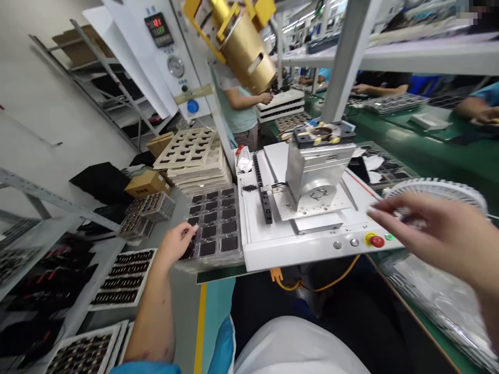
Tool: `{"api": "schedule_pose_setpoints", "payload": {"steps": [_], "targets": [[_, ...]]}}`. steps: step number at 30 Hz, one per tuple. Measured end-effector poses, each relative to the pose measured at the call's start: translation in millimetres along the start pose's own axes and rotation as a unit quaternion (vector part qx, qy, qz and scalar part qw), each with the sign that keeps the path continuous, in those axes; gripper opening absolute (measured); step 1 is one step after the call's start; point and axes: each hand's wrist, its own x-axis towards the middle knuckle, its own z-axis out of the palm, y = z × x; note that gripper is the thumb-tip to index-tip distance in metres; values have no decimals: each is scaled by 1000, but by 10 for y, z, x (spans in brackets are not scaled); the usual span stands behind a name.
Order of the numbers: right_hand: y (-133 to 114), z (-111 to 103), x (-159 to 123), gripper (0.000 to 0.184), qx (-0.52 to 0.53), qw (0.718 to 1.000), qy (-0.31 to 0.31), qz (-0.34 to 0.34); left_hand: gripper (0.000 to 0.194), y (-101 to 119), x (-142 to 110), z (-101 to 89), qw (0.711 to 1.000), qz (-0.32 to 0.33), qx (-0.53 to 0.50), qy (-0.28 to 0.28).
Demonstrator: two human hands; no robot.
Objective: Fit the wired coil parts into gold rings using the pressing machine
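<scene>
My left hand (177, 241) rests on the left edge of a dark plastic tray with moulded compartments (214, 223), its fingers reaching over the lower left pockets. My right hand (440, 228) hangs in the air at the right, with fingers drawn toward the thumb. Whether anything small lies between them is hidden. It is nearest a round white fan grille (436, 191) and the right corner of a white machine base (312, 254). On that base stands an aluminium fixture block (317, 171), with a red emergency stop button (377, 241) along the front.
A gold cylindrical machine head (234, 47) hangs above a control panel with a digital display (159, 28). Stacked beige trays (191, 161) stand behind my left hand. A co-worker in a teal shirt (237, 109) stands beyond them. Green workbenches (390, 124) run along the right.
</scene>
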Motion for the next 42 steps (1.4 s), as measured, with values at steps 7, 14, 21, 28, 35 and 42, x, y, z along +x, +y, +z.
{"api": "schedule_pose_setpoints", "payload": {"steps": [7, 14, 21, 28, 35, 42], "targets": [[-319, 55, 1631, 23, -54, 991, 5, -126, 34, 612, 117, 294, 947, 148, -272, 89], [-227, -37, 2122, 10, 103, 980, -130, -113, 27, 1556, 314, 272, 900, 310, -279, 124], [-224, -22, 1622, 24, 235, 967, 75, -65, 16, 2821, 887, 36, 827, 505, -180, 167], [-90, -189, 485, 34, 284, 955, 83, 21, 21, 3410, 1066, 90, 859, 509, -37, 51], [694, 228, -772, 54, 217, 925, -11, 313, 67, 3187, 992, 199, 848, 529, -17, 14], [805, 801, -1185, 90, 71, 940, -139, 304, 59, 2681, 560, 514, 820, 527, -191, 118]]}}
